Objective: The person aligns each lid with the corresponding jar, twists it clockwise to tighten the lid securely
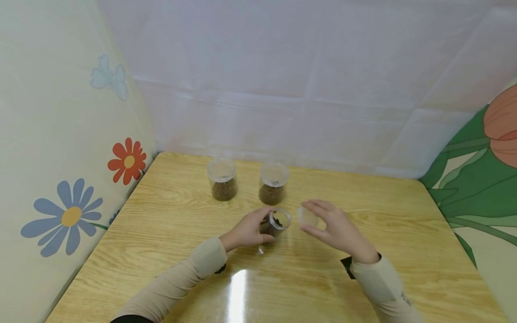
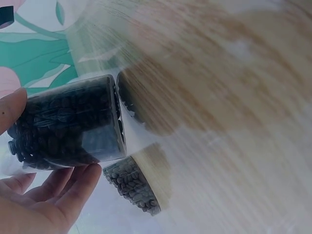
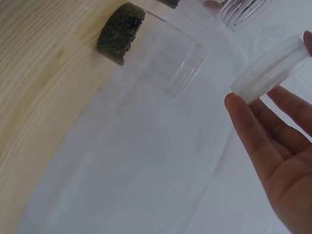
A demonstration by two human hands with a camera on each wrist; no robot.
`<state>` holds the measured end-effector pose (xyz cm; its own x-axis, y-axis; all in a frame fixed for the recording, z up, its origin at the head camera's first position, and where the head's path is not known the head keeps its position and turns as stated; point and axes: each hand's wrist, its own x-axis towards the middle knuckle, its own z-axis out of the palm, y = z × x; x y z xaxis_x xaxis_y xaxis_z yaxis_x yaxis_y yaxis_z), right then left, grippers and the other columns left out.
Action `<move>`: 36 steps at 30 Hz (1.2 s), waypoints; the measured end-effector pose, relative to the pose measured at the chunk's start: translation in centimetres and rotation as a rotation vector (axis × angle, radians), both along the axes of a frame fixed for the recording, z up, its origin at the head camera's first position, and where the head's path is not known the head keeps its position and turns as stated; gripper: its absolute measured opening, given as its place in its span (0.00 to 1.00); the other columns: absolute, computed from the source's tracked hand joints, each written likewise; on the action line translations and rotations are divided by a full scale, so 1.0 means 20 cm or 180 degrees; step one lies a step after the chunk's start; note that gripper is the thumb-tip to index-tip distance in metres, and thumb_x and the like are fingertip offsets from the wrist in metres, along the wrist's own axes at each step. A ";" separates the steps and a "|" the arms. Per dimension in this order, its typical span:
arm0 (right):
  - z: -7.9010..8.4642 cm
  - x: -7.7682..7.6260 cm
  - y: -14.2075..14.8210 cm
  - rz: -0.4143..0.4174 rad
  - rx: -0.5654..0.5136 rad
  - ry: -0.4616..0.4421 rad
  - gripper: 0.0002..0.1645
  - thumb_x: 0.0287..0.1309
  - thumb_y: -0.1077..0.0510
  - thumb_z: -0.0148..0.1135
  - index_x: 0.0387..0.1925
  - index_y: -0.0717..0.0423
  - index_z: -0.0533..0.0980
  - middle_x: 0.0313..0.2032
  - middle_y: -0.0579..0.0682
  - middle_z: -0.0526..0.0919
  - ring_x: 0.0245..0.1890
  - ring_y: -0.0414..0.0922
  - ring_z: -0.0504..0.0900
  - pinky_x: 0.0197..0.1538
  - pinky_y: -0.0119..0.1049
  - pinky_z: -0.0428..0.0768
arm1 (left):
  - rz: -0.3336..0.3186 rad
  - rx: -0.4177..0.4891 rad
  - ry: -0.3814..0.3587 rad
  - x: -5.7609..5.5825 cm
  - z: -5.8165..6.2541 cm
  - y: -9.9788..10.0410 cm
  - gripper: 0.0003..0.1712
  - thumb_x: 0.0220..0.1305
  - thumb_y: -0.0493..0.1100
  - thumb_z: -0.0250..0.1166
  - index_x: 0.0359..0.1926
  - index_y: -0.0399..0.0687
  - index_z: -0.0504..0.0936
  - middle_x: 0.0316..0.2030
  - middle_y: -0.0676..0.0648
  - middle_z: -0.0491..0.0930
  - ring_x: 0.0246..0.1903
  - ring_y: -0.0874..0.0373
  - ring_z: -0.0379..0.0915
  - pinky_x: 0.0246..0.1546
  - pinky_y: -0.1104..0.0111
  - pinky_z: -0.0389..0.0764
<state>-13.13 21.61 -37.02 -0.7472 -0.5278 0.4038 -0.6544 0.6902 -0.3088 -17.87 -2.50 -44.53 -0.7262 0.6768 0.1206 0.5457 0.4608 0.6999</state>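
My left hand (image 1: 250,228) grips a clear jar (image 2: 63,124) of dark beans, fingers and thumb around its wall. In the head view the jar's mouth is uncovered and leans a little to the right. Just right of that mouth, my right hand (image 1: 337,226) holds a translucent round lid (image 3: 268,70) by its rim, apart from the jar. Behind the hands stand two more clear jars, a left one (image 1: 224,189) and a right one (image 1: 272,194), each partly filled with dark beans. Whether these two have lids on, I cannot tell.
The wood-grain table (image 1: 404,233) runs back to a pale cloth wall (image 1: 262,112). Printed flower panels stand at both sides. A small black piece (image 1: 348,268) is beside the right wrist. Light glares off the table's front (image 1: 237,294).
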 end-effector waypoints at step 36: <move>-0.08 -0.03 -0.11 0.0141 -0.0153 -0.0282 0.32 0.47 0.54 0.69 0.53 0.63 0.72 0.50 0.61 0.75 0.49 0.58 0.74 0.46 0.51 0.76 | 0.0048 -0.0084 0.0311 0.00 0.00 0.01 0.38 0.45 0.43 0.73 0.58 0.46 0.66 0.50 0.46 0.74 0.49 0.52 0.69 0.50 0.58 0.71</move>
<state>-13.79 19.38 -38.57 -0.7574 -0.5428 0.3629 -0.6527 0.6440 -0.3990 -17.94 -2.22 -44.62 -0.7220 0.6698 0.1736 0.6036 0.4871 0.6312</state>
